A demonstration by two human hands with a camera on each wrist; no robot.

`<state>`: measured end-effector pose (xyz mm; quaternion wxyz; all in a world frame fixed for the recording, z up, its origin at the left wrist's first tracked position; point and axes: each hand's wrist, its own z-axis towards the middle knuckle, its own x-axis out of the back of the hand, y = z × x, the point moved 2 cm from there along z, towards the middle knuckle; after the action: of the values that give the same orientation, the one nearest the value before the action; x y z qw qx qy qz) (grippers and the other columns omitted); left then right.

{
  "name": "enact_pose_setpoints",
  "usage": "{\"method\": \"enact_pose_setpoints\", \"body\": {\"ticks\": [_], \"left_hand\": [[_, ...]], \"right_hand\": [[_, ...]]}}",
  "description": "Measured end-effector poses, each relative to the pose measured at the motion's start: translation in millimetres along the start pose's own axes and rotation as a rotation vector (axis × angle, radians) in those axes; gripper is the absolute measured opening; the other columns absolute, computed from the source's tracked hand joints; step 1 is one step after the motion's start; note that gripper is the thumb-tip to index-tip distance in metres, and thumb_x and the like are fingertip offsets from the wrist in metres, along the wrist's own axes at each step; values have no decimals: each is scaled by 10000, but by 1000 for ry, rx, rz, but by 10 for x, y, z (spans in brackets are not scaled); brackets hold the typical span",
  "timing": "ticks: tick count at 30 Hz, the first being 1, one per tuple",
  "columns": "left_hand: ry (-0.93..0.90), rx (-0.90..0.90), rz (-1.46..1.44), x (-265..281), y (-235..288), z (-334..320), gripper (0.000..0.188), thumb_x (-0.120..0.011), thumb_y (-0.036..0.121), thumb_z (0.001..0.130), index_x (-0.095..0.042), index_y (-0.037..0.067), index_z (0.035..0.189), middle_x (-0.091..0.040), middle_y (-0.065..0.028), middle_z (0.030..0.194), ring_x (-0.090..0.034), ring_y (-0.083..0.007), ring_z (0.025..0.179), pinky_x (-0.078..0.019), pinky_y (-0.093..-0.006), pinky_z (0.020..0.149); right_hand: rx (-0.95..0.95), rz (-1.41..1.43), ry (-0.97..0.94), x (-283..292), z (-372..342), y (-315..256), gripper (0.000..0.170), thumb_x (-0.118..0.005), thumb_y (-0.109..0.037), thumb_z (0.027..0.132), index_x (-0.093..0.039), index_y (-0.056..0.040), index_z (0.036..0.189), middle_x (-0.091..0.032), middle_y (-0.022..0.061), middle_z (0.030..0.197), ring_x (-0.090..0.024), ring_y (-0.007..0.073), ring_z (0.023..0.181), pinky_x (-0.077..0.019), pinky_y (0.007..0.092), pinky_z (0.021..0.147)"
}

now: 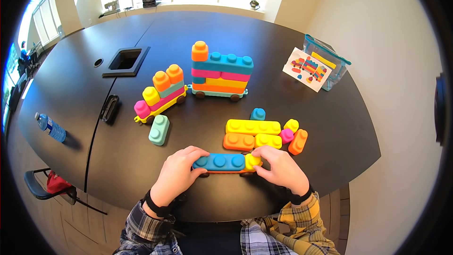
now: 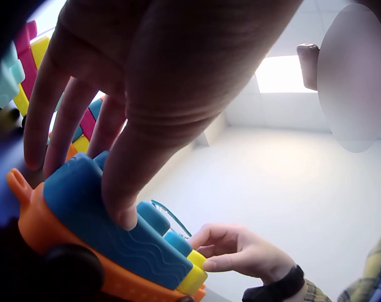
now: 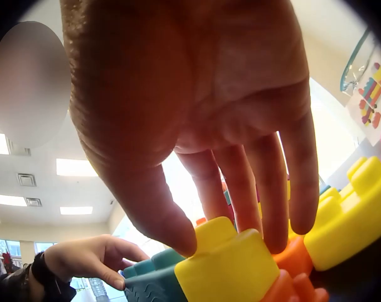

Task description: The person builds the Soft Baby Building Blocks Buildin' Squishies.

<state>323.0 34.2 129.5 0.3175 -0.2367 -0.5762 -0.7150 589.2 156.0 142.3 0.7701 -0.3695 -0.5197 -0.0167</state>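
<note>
A long blue building block (image 1: 219, 161) and a small yellow block (image 1: 252, 161) sit end to end on an orange wheeled base (image 2: 43, 220) near the table's front. My left hand (image 1: 175, 172) grips the left end of the blue block, thumb on the near side and fingers on the far side. The right hand (image 1: 284, 169) pinches the yellow block at the right end, with its thumb (image 3: 178, 233) against the near side. In the left wrist view, black wheels (image 2: 74, 274) show under the base.
Loose yellow (image 1: 252, 126), orange (image 1: 238, 140), pink and blue blocks lie just beyond. A mint block (image 1: 159, 130) lies left. Farther back stand two built train cars (image 1: 222, 82). A picture card (image 1: 306, 69) leans on a clear bag (image 1: 336, 78); a water bottle (image 1: 52, 128) stands far left.
</note>
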Motion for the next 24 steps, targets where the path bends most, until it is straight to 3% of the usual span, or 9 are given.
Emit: {"method": "enact_pose_setpoints", "body": {"ticks": [18, 24], "left_hand": [[14, 9, 11, -11, -1, -13, 401, -860, 79, 797, -719, 76, 1172, -729, -98, 1134, -714, -329, 989, -599, -392, 836], [4, 16, 9, -16, -2, -8, 404, -861, 82, 797, -720, 80, 1176, -729, -93, 1139, -716, -322, 984, -600, -389, 835]], "right_hand": [[1, 13, 46, -65, -55, 16, 296, -770, -115, 896, -647, -18, 1146, -713, 163, 1080, -713, 367, 952, -580, 426, 825], [-47, -66, -24, 37, -55, 51, 347, -780, -200, 910, -669, -39, 1197, -725, 160, 1158, -716, 359, 1029, -584, 429, 876]]}}
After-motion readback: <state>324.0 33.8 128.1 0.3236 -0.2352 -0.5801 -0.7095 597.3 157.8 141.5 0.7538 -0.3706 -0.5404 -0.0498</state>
